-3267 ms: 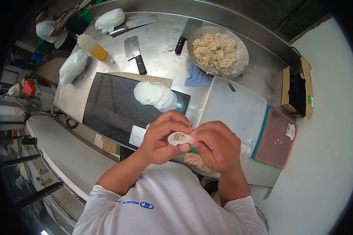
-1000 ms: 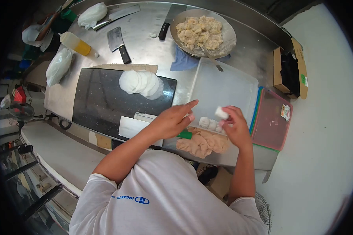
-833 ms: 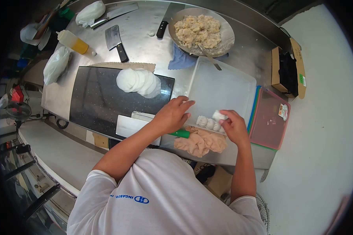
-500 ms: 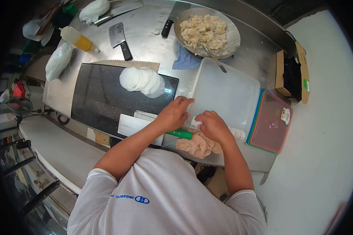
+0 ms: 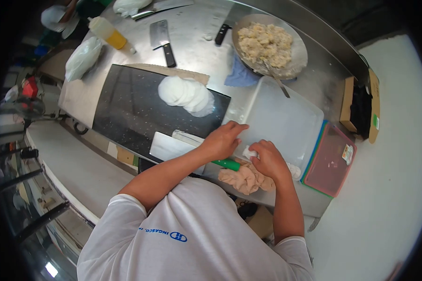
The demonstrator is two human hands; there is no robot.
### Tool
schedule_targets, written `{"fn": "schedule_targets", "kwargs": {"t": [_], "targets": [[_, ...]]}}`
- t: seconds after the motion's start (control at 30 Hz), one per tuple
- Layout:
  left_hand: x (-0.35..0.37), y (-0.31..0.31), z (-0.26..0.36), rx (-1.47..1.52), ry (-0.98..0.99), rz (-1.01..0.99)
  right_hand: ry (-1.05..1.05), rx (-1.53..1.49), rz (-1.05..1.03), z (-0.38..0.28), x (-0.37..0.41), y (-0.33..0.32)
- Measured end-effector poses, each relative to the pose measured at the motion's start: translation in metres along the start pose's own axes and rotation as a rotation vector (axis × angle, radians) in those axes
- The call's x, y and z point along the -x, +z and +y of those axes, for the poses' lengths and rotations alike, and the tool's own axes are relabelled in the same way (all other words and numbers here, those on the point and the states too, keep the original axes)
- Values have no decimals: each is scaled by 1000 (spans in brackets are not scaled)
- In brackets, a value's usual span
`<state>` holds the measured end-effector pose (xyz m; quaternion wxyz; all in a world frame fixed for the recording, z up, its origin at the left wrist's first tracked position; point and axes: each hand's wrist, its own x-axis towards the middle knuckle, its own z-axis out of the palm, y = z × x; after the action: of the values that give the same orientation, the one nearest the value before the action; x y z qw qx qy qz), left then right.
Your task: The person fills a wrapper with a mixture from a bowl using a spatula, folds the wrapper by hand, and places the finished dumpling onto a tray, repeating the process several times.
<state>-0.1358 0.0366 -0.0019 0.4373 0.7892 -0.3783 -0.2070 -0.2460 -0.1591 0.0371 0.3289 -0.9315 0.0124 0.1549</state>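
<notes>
My left hand is at the near left corner of a translucent plastic tray, its fingers apart and nothing seen in it. Just to its right, my right hand pinches a small white dumpling near the tray's front edge. More white pieces lie along that edge, partly behind my right wrist. A stack of round white wrappers rests on the black board. Under my left forearm lies a wide blade, and a green handle sticks out beside it.
A bowl of filling with a spoon stands behind the tray on a blue cloth. Coloured lids lie at the right, a crumpled cloth in front. Farther back are a cleaver, a squeeze bottle and a cardboard box.
The whole view has shifted, so the table and its objects appear farther right and slightly turned. Both hands stay by the tray's near edge, with the white dumpling still in my right fingers.
</notes>
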Motion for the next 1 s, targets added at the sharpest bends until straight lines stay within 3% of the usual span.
{"fn": "schedule_targets", "kwargs": {"t": [0.1,0.43,0.5,0.57,0.63,0.7,1.0], "targets": [[0,2,-4,-13,83,31,48,96,-26,-1,-1,1],[-2,-12,-6,-4,50,-18,61,45,-67,1,-2,-5],[-4,-37,-16,-43,170,22,33,0,-76,3,-1,-7],[-2,-70,-33,-116,114,138,-24,-112,81,-1,2,-14],[4,-110,-59,-236,51,311,22,-133,109,-5,3,-22],[12,-146,-80,-385,-34,351,72,-152,137,-5,2,-25],[5,-184,-109,-455,-35,148,98,-243,44,-19,-14,-27]]}}
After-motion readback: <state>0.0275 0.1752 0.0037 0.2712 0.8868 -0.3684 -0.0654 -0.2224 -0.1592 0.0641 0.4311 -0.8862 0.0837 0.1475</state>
